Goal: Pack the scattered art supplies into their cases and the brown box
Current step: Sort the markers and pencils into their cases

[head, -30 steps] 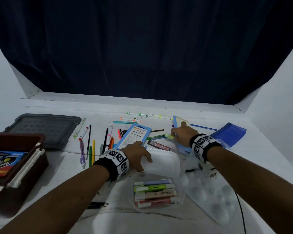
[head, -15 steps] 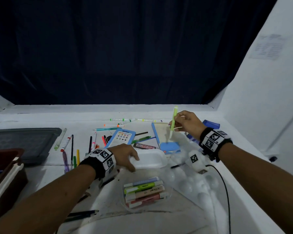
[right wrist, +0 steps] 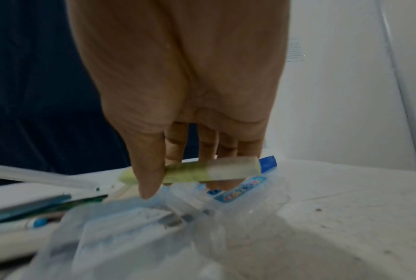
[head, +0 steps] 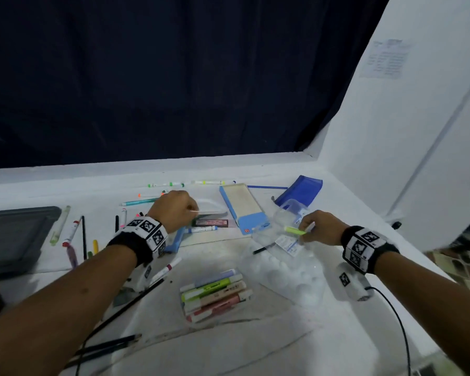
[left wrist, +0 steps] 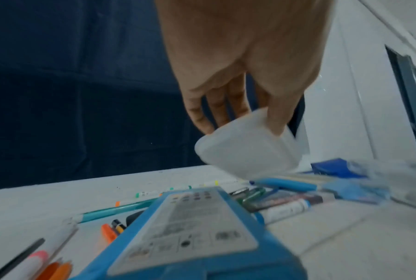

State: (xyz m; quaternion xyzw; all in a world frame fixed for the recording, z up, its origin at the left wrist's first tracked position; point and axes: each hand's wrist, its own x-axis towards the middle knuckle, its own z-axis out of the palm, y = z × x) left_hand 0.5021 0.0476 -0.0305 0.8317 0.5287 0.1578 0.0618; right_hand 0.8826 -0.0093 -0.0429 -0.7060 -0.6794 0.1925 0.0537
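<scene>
Left hand [head: 175, 210] is up over the back of the worktop [head: 255, 348], fingers and thumb pinching the edge of a translucent white plastic lid [left wrist: 247, 145]; the wrist view shows it lifted clear, hanging tilted above the blue case with the colour chart [left wrist: 190, 233]; that case lies flat with loose pens around it.

Right hand [head: 322, 227] pinches a yellow-green highlighter [head: 295, 230] between thumb and fingers, held roughly level, just above a crumpled clear plastic pouch [head: 288, 240] with a blue-and-white label.

Nearer the person sits a clear tray of highlighters [head: 215, 297], several lying side by side: lilac, green, peach, pink; just right of it lies a clear bubbled palette [head: 293, 278].

Further back there's an open blue tin [head: 242, 204] with a pale inside, and a dark blue pouch [head: 301, 191] beyond it; markers and pencils [head: 73, 232] are scattered on the left, next to a grey lid [head: 14, 234]; can't see the brown box in these shots.
</scene>
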